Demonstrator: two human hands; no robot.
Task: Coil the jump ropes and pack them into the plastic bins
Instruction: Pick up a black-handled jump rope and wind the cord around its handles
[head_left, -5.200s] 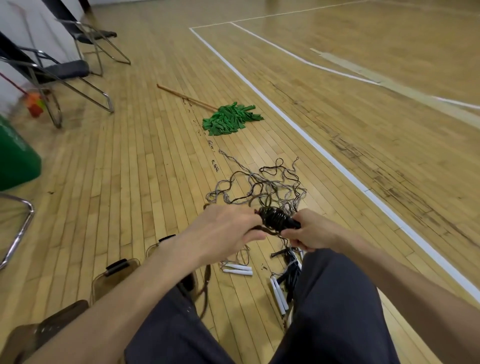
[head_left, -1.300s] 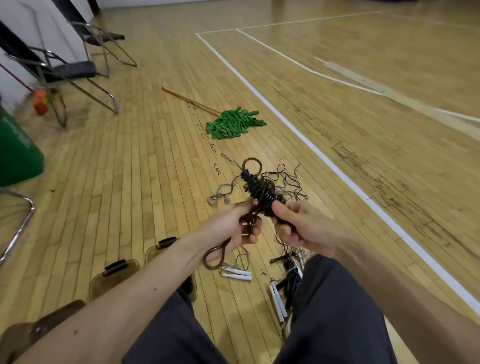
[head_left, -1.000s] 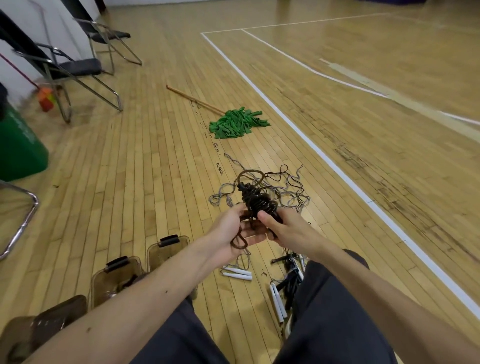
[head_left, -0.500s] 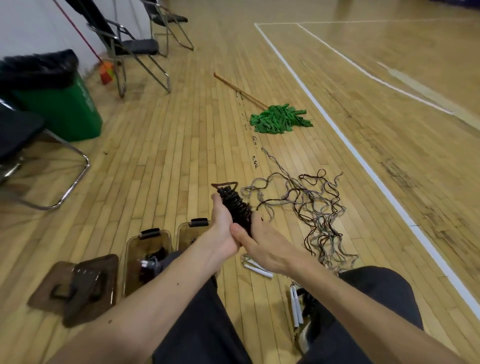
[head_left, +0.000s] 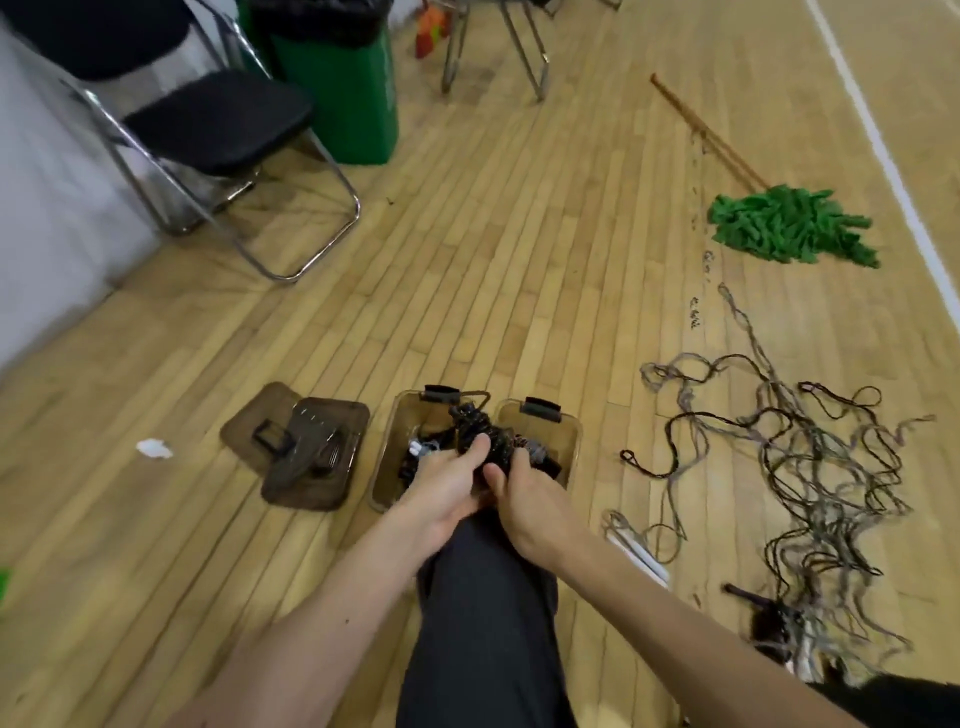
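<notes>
Both hands gripped the coiled jump rope (head_left: 480, 432). The left hand (head_left: 445, 486) had its fingers curled over the bundle's near left side, and the right hand (head_left: 531, 496) pinched its right side between thumb and fingers. The bundle hung over the boundary between the left bin (head_left: 385, 462) and the right bin (head_left: 572, 441), just beyond the person's knee; which bin it was meant for could not be told. The left bin already held dark rope.

To pack it well, the wraps probably had to stay squeezed tight while the bundle was lowered flat onto the bin floor, and be released only once it was seated, so the coil would not spring open. More loose ropes (head_left: 810, 467) lay tangled on the floor to the right.
</notes>
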